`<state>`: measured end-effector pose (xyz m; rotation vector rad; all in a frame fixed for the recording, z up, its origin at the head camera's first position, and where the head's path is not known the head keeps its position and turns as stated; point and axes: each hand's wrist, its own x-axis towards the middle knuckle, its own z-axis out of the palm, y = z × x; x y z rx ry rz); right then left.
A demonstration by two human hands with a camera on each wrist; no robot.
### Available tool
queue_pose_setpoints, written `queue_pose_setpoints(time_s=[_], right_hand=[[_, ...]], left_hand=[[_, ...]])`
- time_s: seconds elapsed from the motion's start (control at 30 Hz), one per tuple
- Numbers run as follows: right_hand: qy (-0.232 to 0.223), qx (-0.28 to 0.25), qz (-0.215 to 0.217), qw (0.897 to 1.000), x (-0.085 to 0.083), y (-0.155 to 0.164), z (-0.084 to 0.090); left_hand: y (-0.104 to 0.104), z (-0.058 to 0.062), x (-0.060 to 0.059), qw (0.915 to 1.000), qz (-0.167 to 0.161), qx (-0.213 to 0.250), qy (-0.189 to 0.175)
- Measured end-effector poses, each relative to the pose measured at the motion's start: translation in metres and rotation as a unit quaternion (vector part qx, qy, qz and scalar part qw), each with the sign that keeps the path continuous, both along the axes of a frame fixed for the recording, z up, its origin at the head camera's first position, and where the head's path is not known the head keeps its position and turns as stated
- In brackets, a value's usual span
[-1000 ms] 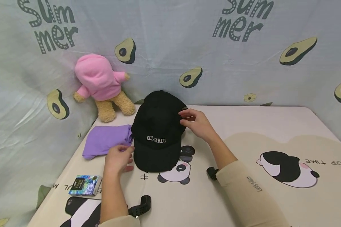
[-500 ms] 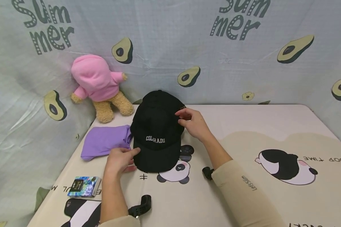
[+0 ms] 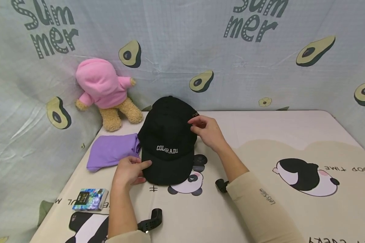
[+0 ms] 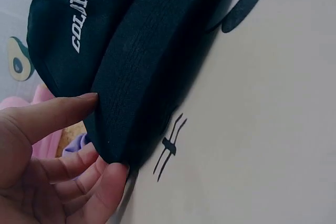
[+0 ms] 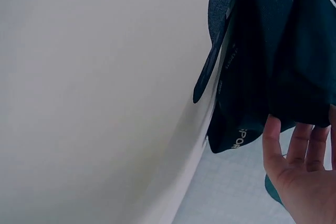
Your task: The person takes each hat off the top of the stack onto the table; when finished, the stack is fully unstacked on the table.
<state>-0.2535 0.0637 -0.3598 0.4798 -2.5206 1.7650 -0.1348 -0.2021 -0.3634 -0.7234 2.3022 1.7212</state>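
A black baseball cap (image 3: 167,131) with white COLORADO lettering faces forward at the table's left half, brim toward me. My left hand (image 3: 129,171) holds the brim's left edge, thumb on top and fingertips under it, as the left wrist view shows. On the cap's right side, my right hand (image 3: 208,131) pinches the crown with curved fingers and thumb. Behind the crown shows more dark fabric with small letters (image 5: 239,139), near the table's far edge. A folded purple cloth (image 3: 114,152) lies just left of the cap.
A plush toy in a pink hoodie (image 3: 103,84) leans on the curtain at the back left. A small colourful box (image 3: 92,199) lies at the front left. Printed pandas mark the tablecloth (image 3: 249,216), and an avocado-print curtain (image 3: 164,40) hangs behind.
My left thumb has moved right onto the top of the brim. The right hand stays at the cap's side. The view has shifted slightly.
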Motion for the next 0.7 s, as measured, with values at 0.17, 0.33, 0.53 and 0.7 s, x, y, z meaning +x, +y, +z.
queue_pose_setpoints(time_s=[0.17, 0.33, 0.53, 0.7], right_hand=[[-0.015, -0.020, -0.005, 1.000, -0.001, 0.004, 0.000], [-0.016, -0.028, -0.009, 0.999, 0.001, 0.005, 0.003], [-0.014, -0.047, -0.013, 0.999, 0.003, 0.007, 0.008], [-0.018, -0.063, -0.018, 0.998, 0.007, 0.011, 0.015]], left_hand=[[-0.001, -0.001, -0.001, 0.9999, 0.002, 0.012, -0.004], [-0.001, 0.002, 0.001, 0.9998, 0.001, 0.020, -0.004], [-0.001, 0.008, 0.003, 0.9998, -0.005, 0.018, 0.006], [0.002, 0.016, 0.005, 0.9997, -0.013, 0.006, 0.019]])
